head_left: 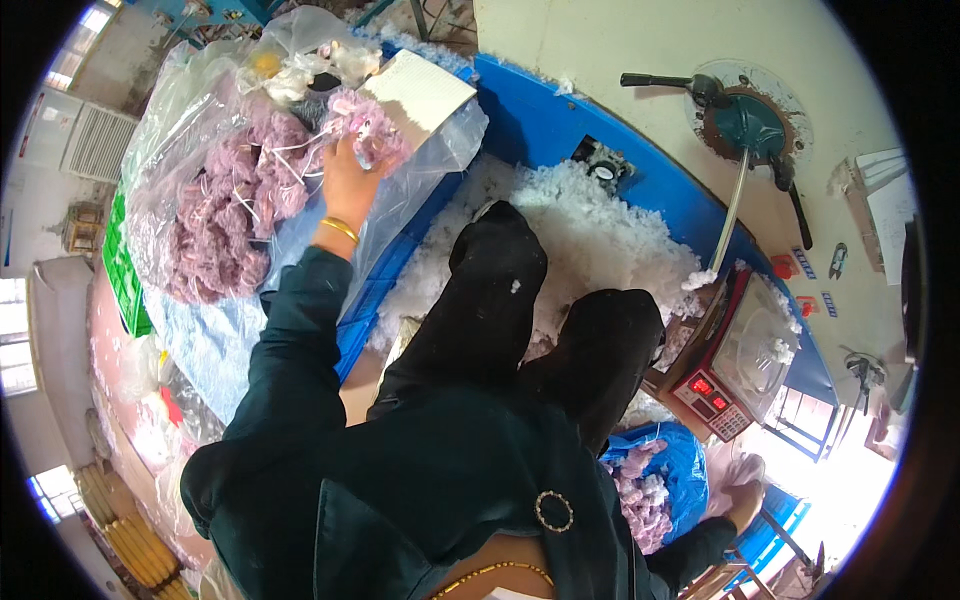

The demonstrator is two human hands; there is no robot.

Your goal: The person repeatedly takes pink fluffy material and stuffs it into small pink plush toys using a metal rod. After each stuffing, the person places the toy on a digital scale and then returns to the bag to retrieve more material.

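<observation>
Crinkled clear plastic (440,160), left hand (348,185) gripping fuzzy pink plush (372,125)

Red digits glow in two small windows (709,394) on the dark red front panel of a weighing scale (745,352), the plainest figures at a cluttered workplace. Beside the lit windows, a keypad (728,422) carries rows of pale keys, their markings too small to make out. On the pale tabletop (570,35), near the right edge, white paper sheets (893,228) lie at too steep a slant for any writing to be read, and two small blue strips (804,263) with pale marks are likewise illegible. A round white dial (602,173) sits at the blue bin (525,105), its face too small to read.
</observation>
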